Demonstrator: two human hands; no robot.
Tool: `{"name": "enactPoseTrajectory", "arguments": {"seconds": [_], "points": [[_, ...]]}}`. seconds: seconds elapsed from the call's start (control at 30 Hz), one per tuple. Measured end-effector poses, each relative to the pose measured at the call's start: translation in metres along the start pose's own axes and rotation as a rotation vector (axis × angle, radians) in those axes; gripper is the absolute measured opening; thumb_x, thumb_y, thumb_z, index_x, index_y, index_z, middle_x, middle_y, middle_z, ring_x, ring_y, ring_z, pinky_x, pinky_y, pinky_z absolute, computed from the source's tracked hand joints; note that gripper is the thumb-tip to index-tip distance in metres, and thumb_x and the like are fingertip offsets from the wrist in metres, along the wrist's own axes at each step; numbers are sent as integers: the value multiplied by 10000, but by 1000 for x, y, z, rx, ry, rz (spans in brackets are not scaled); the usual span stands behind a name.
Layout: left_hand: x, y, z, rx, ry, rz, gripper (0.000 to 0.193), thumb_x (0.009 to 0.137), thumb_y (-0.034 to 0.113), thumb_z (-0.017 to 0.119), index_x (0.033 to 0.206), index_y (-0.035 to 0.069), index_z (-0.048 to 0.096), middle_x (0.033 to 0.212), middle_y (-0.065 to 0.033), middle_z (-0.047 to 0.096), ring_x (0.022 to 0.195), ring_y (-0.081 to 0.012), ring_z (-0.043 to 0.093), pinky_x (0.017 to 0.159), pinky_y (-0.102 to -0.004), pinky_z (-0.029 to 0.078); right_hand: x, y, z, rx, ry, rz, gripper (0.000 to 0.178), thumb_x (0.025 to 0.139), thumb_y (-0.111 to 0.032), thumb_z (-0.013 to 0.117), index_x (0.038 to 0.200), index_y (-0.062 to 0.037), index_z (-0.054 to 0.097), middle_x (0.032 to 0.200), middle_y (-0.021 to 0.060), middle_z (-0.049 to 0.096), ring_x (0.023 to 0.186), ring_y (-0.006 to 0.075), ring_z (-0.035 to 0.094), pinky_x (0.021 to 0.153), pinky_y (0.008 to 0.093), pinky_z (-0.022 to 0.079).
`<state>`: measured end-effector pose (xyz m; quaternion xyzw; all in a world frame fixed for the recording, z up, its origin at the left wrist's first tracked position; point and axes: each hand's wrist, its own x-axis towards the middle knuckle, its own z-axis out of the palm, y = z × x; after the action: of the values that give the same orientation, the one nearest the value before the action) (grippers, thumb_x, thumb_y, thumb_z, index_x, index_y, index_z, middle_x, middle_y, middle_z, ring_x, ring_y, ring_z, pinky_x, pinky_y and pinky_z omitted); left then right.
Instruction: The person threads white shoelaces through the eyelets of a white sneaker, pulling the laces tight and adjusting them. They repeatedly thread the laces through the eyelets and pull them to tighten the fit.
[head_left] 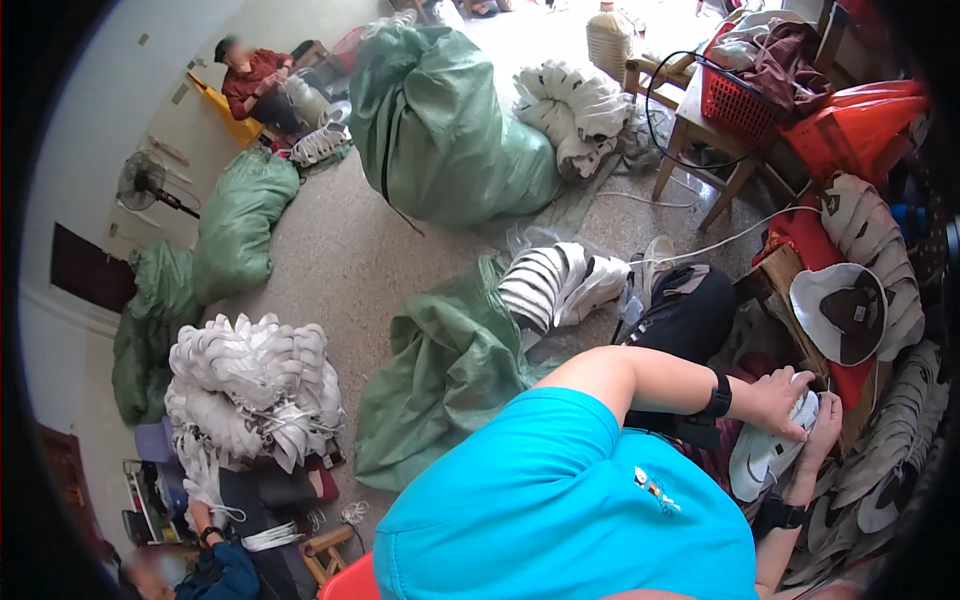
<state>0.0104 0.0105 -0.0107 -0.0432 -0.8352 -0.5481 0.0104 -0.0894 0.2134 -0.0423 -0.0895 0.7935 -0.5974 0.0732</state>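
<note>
A white shoe upper (762, 458) with a perforated toe lies at the right, between my two hands. My left hand (780, 402) presses down over its upper end, with thumb and fingers around it. My right hand (822, 430) grips the edge on the other side, its fingertips partly hidden. Just beyond my hands, another white shoe upper (838, 312) with a dark inside rests against a wooden box (778, 285) and red cloth. Nested rows of grey-white uppers (890, 450) lie close beside my right hand.
Green sacks (430, 130) stand ahead, and an opened sack (430, 370) with striped white uppers (545, 285) lies nearby. A red basket (738, 100) sits on a wooden stool (690, 130). Two other people work at the left, one beside a large pile of uppers (250, 385).
</note>
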Motion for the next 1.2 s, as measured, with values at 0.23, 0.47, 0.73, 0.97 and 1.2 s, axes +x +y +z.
{"name": "enactPoseTrajectory", "arguments": {"seconds": [0.23, 0.47, 0.73, 0.97, 1.2], "points": [[-6, 1, -7, -8, -61, -63, 1110, 602, 508, 839, 1436, 7, 303, 1206, -275, 493, 1125, -458, 527, 940, -498, 463, -5, -2, 8, -40, 15, -48, 167, 1001, -192, 542, 950, -43, 597, 883, -13, 575, 796, 74, 533, 724, 246, 465], [-4, 10, -7, 4, -103, -77, 1127, 596, 519, 846, 1446, 22, 297, 1227, -276, 486, 1142, -463, 521, 945, -502, 459, 0, 13, -12, -41, -4, -1, 167, 999, -179, 533, 917, -41, 580, 863, -19, 561, 786, 73, 525, 716, 246, 460], [-3, 3, -5, 2, -78, -53, 1121, 603, 507, 847, 1443, 8, 297, 1241, -268, 478, 1144, -448, 512, 946, -502, 457, 9, 8, -2, -94, -5, -16, 188, 1005, -184, 524, 880, -50, 567, 810, -29, 529, 736, 63, 491, 663, 244, 438], [5, -4, -2, 39, -58, -26, 1118, 578, 516, 856, 1416, -1, 327, 1207, -261, 499, 1120, -440, 532, 931, -492, 468, 4, 10, -4, -168, 38, -27, 219, 1007, -211, 522, 879, -42, 572, 795, -25, 533, 733, 69, 496, 660, 258, 445], [17, -19, 19, 33, 16, -40, 1156, 538, 497, 876, 1412, -3, 308, 1193, -266, 494, 1098, -447, 533, 924, -497, 467, 13, 16, -2, -250, 150, -31, 304, 1021, -276, 488, 974, 1, 603, 844, 69, 614, 750, 177, 553, 718, 333, 477]]}}
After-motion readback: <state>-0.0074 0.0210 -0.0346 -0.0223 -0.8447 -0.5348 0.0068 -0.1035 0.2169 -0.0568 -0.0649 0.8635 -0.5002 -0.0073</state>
